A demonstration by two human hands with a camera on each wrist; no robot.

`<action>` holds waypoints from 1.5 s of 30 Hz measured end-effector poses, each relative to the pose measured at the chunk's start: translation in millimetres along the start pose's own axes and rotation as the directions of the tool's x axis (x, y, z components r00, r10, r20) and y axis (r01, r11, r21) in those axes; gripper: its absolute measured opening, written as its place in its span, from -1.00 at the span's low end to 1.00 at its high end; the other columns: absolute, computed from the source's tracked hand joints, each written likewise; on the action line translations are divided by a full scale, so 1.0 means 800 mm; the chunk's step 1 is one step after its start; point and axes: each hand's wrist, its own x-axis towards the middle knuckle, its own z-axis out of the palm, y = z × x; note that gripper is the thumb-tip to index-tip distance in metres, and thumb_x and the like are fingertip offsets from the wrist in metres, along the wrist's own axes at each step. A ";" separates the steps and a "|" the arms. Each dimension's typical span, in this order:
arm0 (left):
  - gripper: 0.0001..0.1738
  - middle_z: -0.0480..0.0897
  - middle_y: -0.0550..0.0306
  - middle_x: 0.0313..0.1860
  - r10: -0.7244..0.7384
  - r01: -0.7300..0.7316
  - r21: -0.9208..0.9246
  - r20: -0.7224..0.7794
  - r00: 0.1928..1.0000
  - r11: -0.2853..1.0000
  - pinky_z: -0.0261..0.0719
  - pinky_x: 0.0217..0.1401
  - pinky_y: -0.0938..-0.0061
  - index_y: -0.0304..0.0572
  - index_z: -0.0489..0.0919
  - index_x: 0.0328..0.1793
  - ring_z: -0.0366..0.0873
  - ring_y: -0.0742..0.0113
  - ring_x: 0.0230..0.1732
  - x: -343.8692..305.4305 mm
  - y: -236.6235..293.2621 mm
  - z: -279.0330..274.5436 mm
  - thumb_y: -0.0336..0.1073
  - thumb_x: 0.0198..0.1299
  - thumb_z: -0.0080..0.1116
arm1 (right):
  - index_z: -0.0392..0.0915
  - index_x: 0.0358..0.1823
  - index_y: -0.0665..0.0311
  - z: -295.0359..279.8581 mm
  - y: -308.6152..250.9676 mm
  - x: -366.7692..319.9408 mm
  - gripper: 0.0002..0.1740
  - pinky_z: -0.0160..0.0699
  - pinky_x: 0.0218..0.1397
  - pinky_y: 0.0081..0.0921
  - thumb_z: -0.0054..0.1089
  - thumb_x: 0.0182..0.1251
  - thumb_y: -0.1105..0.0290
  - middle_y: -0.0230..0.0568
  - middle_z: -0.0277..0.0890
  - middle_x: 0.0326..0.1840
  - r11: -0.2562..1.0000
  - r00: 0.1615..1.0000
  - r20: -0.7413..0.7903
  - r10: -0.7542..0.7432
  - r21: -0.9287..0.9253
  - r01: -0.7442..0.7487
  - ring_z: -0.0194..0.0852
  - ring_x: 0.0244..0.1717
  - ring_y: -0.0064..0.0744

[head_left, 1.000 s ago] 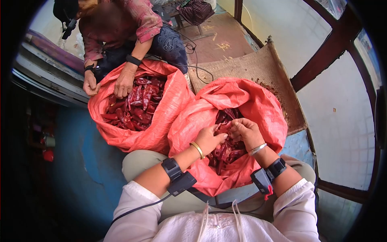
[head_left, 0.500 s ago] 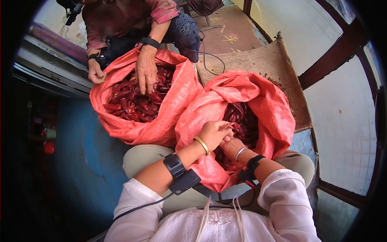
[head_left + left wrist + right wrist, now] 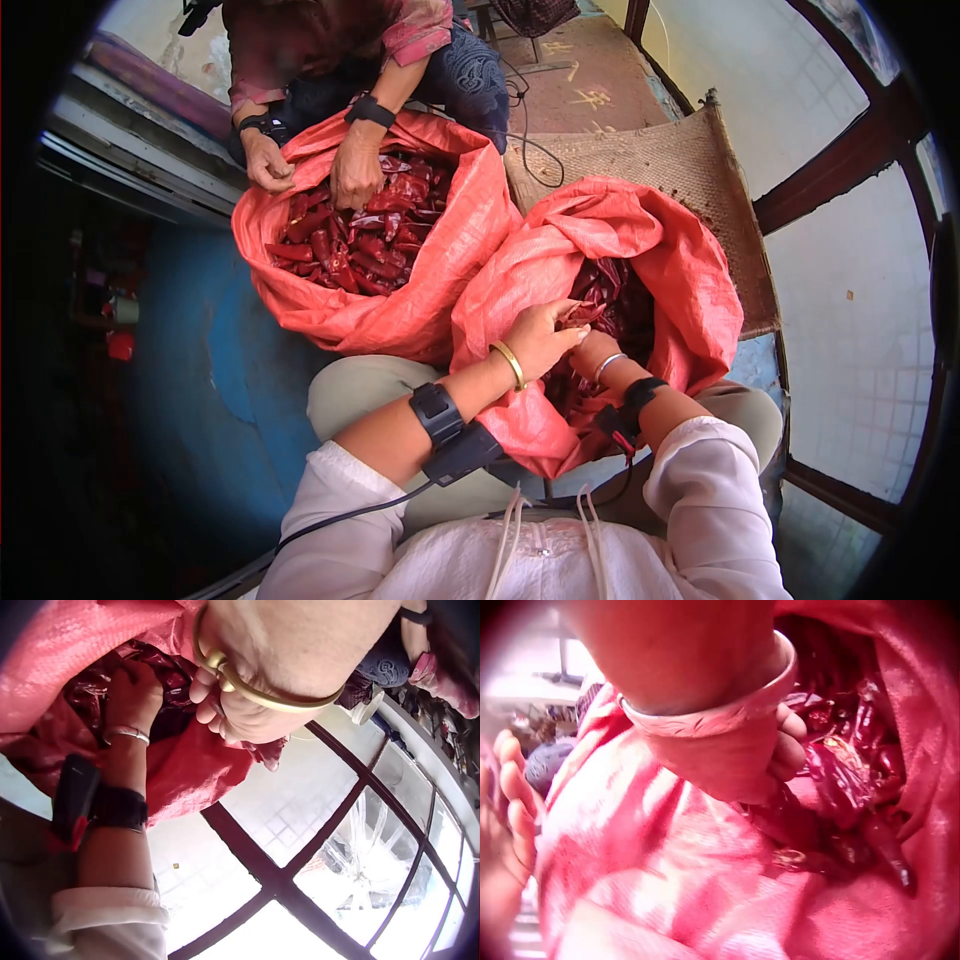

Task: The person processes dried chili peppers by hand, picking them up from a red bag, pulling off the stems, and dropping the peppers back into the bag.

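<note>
In the head view, my left hand (image 3: 543, 340) is over the near red woven sack (image 3: 690, 250), pinching dried red chili peppers (image 3: 583, 314) between thumb and fingers. A chili tip pokes out past those fingers in the left wrist view. Beside and below it, my right hand (image 3: 594, 353) reaches down into the sack mouth. In the right wrist view its fingers (image 3: 790, 754) are curled against loose dried chilies (image 3: 844, 780); part of the hand is hidden, and I cannot tell whether it grips one.
Across from me a seated person works with both hands (image 3: 357, 172) at a second red sack (image 3: 440, 285), filled with dried chilies. A woven mat (image 3: 650, 160) and a black cable (image 3: 535, 150) lie behind. Framed window panes (image 3: 850, 300) stand at the right.
My right hand has come down from beside the left hand's fingertips into the sack. The left hand stays over the sack with chilies. The other person's hand shifts among their chilies.
</note>
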 end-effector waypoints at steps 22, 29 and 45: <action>-0.63 0.52 0.25 -0.30 0.296 -0.295 0.043 -0.018 0.955 0.955 0.41 -0.21 0.69 -0.24 0.47 -0.12 0.41 0.60 -0.31 -0.005 0.015 0.030 -0.61 -0.15 0.12 | 0.46 -0.45 0.39 -0.149 -0.022 -0.152 -0.90 0.33 -0.56 -0.75 -0.04 0.08 0.52 -0.37 0.41 -0.60 0.125 0.887 -0.377 0.268 0.926 0.356 0.30 -0.63 -0.68; -0.72 0.51 0.28 -0.37 0.260 -0.286 -0.096 -0.222 0.940 0.953 0.41 -0.24 0.70 -0.23 0.48 -0.18 0.43 0.57 -0.34 0.010 0.021 -0.002 -0.62 -0.08 0.06 | 0.46 -0.39 0.33 -0.158 0.004 -0.128 -0.87 0.35 -0.52 -0.76 -0.10 0.14 0.49 -0.39 0.41 -0.60 0.085 0.870 -0.386 0.306 0.922 0.379 0.33 -0.62 -0.67; -0.65 0.56 0.10 -0.41 0.049 -0.365 -0.745 -0.410 0.911 0.558 0.53 -0.35 0.54 -0.20 0.42 -0.15 0.53 0.33 -0.35 -0.008 0.036 -0.119 -0.07 0.12 -0.04 | 0.52 -0.48 0.28 -0.089 0.028 -0.086 -0.85 0.45 -0.38 -0.44 -0.01 -0.03 0.40 -0.13 0.49 -0.58 0.835 0.840 -0.525 0.137 0.518 0.188 0.49 -0.49 -0.31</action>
